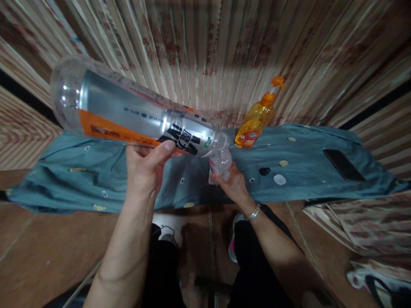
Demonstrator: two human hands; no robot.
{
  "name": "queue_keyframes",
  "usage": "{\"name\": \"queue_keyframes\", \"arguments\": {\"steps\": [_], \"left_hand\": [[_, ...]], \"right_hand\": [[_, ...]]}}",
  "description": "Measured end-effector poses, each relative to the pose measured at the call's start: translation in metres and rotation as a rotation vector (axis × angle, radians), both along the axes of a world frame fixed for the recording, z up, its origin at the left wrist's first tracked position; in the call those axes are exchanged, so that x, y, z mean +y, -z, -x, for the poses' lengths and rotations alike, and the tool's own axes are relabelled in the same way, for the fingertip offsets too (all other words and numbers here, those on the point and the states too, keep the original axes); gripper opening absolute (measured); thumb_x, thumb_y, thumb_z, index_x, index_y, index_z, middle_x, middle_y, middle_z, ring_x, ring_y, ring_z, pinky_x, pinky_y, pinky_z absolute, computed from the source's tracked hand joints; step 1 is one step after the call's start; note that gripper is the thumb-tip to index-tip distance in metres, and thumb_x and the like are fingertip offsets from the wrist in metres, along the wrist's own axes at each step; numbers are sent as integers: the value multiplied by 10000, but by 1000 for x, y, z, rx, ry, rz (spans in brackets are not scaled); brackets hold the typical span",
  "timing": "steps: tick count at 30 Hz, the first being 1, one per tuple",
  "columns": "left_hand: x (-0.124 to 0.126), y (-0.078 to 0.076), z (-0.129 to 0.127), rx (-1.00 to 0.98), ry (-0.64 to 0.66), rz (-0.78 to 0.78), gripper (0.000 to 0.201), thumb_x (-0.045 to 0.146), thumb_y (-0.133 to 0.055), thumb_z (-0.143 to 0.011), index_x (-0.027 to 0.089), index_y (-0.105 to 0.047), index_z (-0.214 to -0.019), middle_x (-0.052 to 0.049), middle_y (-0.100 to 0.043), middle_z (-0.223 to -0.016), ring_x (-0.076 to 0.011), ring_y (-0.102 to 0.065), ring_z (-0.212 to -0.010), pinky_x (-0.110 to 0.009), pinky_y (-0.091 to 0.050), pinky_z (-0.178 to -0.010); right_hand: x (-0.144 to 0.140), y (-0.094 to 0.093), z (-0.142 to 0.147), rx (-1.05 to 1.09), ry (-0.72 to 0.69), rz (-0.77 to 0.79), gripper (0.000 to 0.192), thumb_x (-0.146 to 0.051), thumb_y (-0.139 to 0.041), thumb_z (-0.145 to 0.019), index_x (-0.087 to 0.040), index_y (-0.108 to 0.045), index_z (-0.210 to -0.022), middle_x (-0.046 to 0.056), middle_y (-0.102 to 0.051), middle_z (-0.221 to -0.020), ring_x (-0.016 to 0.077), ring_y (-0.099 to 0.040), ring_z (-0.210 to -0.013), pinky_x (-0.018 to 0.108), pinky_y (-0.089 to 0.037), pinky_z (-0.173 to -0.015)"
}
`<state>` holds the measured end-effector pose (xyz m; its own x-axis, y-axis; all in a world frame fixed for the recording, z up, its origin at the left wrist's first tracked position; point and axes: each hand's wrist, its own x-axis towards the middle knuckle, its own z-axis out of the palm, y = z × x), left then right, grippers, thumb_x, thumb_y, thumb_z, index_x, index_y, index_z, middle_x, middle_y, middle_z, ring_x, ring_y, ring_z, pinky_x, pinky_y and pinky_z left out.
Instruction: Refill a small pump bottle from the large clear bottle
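Large clear bottle point(135, 115) with a silver and orange label lies tipped in the left hand point(144, 169), whose fingers wrap under it with the thumb pressed on the label. Its mouth meets a small clear bottle point(220, 164), gripped by the right hand point(234, 186) above the blue cloth point(96, 171). Behind, near the cloth's far edge, stands an orange pump bottle point(255, 122); a phone point(343, 164) lies toward the cloth's right end.
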<state>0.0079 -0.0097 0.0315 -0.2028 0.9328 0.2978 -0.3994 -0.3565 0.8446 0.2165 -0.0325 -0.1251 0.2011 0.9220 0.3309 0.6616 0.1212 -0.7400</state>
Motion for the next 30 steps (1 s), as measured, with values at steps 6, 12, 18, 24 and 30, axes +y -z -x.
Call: {"name": "queue_keyframes", "arguments": {"steps": [6,12,18,24,30], "left_hand": [[0,-1,-1,31,19,-26,331,269,-957,-468,181,-709,-668,17,-695,-638,-117,-654,-537,-221,-585,-472],[0,-3,-1,20,17,-17,342,258,-958,-448,163,-719,-674,10,-689,-630,-115,-652,-526,-215,-584,-471],[1,0,1,45,21,-36,365,280,-963,-480,170,-715,-724,0,-686,-670,-126,-647,-556,-240,-577,-479],[2,3,3,72,17,-43,385,323,-961,-499,173,-713,-753,-12,-693,-701,-143,-646,-584,-260,-567,-486],[1,1,4,108,20,-33,311,325,-938,-506,229,-719,-705,10,-690,-695,-140,-641,-584,-241,-569,-489]], "right_hand": [[0,1,1,-13,13,-9,584,-465,-692,-803,-151,-561,-1278,149,-775,-1051,327,-760,-956,433,-600,-818],[1,1,0,-12,4,-1,609,-467,-699,-794,-130,-560,-1282,169,-770,-1078,336,-754,-985,445,-596,-838],[1,3,1,-34,11,-14,604,-468,-685,-810,-123,-557,-1288,165,-766,-1064,328,-757,-952,440,-596,-819],[1,2,1,-45,12,-24,568,-457,-692,-811,-152,-563,-1273,149,-769,-1055,325,-757,-952,434,-599,-816],[0,3,1,-56,15,-22,592,-462,-691,-815,-133,-556,-1289,159,-763,-1067,326,-752,-975,440,-599,-834]]}}
